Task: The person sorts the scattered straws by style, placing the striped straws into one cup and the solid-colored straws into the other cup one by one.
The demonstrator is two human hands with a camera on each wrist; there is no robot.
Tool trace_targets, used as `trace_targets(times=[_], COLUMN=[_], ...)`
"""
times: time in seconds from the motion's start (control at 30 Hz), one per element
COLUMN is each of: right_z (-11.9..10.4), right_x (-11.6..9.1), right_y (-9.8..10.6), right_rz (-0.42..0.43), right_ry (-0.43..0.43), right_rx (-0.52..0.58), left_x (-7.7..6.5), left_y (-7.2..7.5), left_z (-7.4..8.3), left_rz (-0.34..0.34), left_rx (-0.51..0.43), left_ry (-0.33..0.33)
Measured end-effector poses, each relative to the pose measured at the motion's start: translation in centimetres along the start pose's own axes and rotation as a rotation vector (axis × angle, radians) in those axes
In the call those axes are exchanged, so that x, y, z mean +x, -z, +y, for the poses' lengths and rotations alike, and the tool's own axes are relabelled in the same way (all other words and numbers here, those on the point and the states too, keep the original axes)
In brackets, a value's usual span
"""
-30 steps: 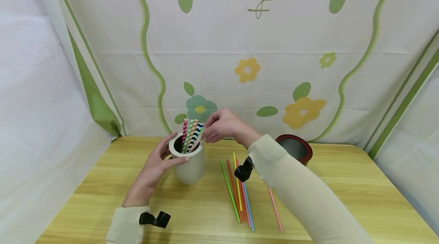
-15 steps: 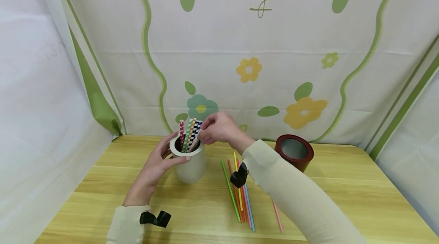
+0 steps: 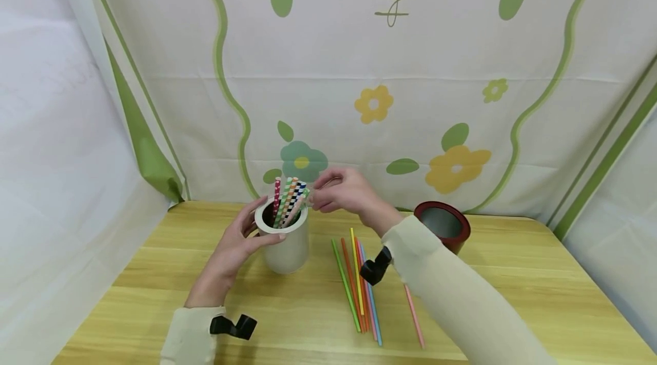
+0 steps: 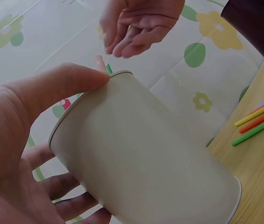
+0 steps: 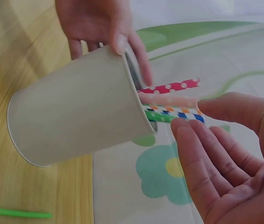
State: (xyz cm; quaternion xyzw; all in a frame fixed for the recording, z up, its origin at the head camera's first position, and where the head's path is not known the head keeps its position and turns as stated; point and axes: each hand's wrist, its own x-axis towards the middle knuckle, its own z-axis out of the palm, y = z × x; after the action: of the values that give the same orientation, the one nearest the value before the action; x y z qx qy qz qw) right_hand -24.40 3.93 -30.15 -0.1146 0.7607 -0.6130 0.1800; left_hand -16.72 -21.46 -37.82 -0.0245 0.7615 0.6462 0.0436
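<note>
My left hand (image 3: 233,245) holds a white canister (image 3: 285,254) around its rim, thumb on the near side and fingers on the far side. Patterned paper straws (image 3: 287,199) lean in it with their upper ends sticking out. A red one with white dots (image 5: 178,87) stands a little apart from the pink, green, orange and blue ones. Just right of the straw tops is my right hand (image 3: 349,193). In the left wrist view that right hand (image 4: 143,25) shows loosely bent fingers and nothing between them.
Several plain coloured straws (image 3: 354,291) lie loosely together on the wooden table (image 3: 287,319). A single pink straw (image 3: 413,316) lies apart, partly behind my right sleeve. To the right stands a dark red canister (image 3: 443,225). A flowered cloth (image 3: 318,45) hangs behind the table.
My right hand dipped toward the straw tops, then drew back to the right, away from them. The straws in the white canister shifted slightly. My left hand stays on the canister.
</note>
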Motion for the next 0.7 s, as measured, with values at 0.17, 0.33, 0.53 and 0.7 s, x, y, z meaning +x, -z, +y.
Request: trace_targets(times=[0.17, 0.33, 0.53, 0.7], right_z=[1.8, 3.7, 5.5, 6.2], right_x=[-1.6, -3.6, -6.6, -9.4], right_y=[2.3, 4.3, 6.6, 8.3], right_rz=[0.01, 0.034, 0.069, 0.099], right_ry=[0.03, 0.06, 0.089, 0.189], right_rx=[0.048, 0.1, 0.134, 0.193], left_x=[0.0, -0.4, -0.7, -0.7], left_y=[-0.1, 0.4, 1.1, 1.4], left_z=[0.1, 0.2, 0.1, 0.2], left_rz=[-0.013, -0.011, -0.01, -0.019], left_rx=[0.006, 0.006, 0.006, 0.003], left_ry=[-0.012, -0.013, -0.01, -0.015])
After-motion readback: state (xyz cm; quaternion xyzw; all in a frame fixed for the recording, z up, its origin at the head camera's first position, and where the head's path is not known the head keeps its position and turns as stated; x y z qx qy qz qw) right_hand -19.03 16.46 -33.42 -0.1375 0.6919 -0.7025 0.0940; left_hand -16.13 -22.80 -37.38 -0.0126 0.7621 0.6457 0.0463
